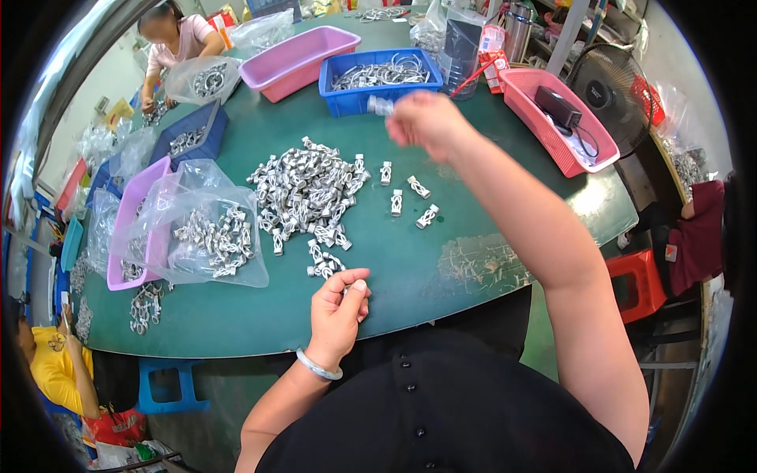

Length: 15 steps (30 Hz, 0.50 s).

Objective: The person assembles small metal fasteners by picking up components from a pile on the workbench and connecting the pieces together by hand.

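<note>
My right hand (430,124) is raised over the table by the near side of a blue bin (339,101), its fingers closed on a small white-and-silver bundled cord (380,106) smeared by motion. Near the front edge, my left hand (339,311) is closed with thumb and forefinger pinched; whatever they hold is hidden. Just beyond it lies a big pile of similar bundled cords (307,193), white loops with silver ends. Several single ones, such as a bundled cord (396,202), lie spread to the right of the pile. Loose grey-white cords (382,72) fill the blue bin.
A clear bag (256,268) of bundled cords and a purple bin (118,236) stand left. At the back are an empty pink bin (272,83) and a clear container (460,55). A pink basket (544,142) holds a black adapter (558,106). A co-worker (177,47) sits far left.
</note>
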Motion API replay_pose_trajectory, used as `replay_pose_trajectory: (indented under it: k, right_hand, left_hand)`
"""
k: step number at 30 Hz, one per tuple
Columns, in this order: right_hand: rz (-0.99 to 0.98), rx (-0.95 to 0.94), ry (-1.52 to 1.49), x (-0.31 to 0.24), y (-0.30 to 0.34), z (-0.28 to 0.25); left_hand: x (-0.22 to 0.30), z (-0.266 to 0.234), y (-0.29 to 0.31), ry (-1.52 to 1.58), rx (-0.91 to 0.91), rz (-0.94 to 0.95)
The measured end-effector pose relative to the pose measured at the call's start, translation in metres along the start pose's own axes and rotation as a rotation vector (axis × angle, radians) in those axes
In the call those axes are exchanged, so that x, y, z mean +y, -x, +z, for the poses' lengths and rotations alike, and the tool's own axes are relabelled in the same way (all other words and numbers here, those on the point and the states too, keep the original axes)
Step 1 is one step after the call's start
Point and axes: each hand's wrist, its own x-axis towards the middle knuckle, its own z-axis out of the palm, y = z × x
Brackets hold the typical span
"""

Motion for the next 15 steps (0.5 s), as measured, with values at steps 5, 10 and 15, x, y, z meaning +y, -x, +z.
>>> replay_pose_trajectory:
  k: [5,10,15]
  right_hand:
    - [-0.018,0.076,0.076,-0.02,-0.032,0.0]
    - [-0.333,-0.221,1.265,0.031,-0.016,-0.003]
    - [-0.248,-0.27,1.434,0.059,-0.001,0.0]
  left_hand:
    - [-0.002,-0.003,0.0,-0.008,0.021,0.018]
    - [-0.002,-0.005,0.001,0.028,-0.035,0.043]
    - [-0.004,-0.008,0.001,0.05,-0.042,0.036]
